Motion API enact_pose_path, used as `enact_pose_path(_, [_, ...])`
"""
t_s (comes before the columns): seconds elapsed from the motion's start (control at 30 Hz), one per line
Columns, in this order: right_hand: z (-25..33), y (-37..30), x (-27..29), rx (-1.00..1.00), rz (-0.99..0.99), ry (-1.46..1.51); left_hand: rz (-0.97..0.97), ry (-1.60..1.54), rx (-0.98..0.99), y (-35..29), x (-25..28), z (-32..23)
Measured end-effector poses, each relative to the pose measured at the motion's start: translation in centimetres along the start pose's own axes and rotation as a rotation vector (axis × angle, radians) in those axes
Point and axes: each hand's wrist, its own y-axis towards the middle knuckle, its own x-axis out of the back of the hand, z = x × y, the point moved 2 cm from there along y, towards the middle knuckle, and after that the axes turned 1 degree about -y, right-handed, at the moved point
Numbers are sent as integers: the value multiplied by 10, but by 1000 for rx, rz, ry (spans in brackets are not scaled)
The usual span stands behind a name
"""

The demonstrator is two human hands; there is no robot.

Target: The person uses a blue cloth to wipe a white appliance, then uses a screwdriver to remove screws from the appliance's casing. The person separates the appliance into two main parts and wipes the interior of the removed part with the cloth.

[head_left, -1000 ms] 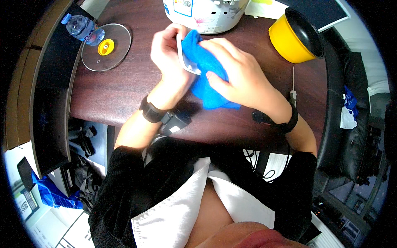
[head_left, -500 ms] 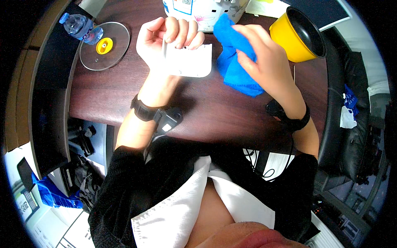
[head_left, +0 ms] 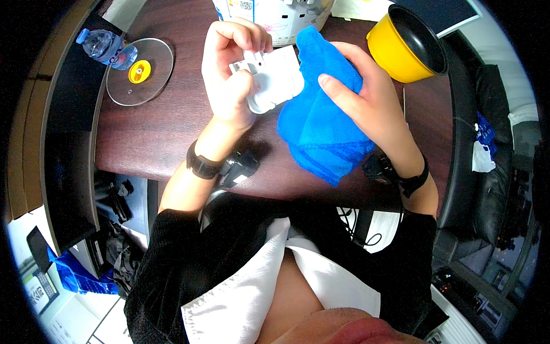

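My left hand (head_left: 232, 74) grips a small white plastic piece (head_left: 275, 77), flat with a raised rim and small notches, its thumb lying on the near face. Just to its right, my right hand (head_left: 366, 92) pinches a blue cloth (head_left: 323, 114) between thumb and fingers. Most of the cloth hangs down and to the left, and its left edge meets or lies very close to the white piece's right end. Both hands are over the dark wooden table (head_left: 149, 140). Some fingers of my right hand are hidden behind the cloth.
A white appliance (head_left: 281, 26) with a floral print stands at the far side. Right of it, a yellow pot (head_left: 395, 54) with a black inside lies tilted. At the far left are a glass lid (head_left: 117, 92) with a yellow knob and a plastic bottle (head_left: 103, 46).
My left hand has turned the white piece, and its thumb now presses on the near face. The blue cloth has spread wider and hangs lower, closer to the piece.
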Motion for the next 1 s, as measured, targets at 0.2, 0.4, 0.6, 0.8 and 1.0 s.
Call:
enact_pose_path(0.2, [-8, 5, -7, 50, -63, 20, -278, -103, 246, -15, -30, 5])
enact_pose_path(0.4, [-18, 12, 13, 17, -129, -87, -297, -155, 720, -26, -36, 16])
enact_pose_path(0.6, [-20, 5, 9, 93, -176, -164, -289, -85, 593, -23, -37, 20])
enact_pose_path(0.8, [-26, 13, -8, 140, -221, -414, -213, 10, 695, -29, -40, 12])
enact_pose_path(1.0, [-23, 10, -13, 133, -229, -515, -97, 315, 587, -29, -37, 9])
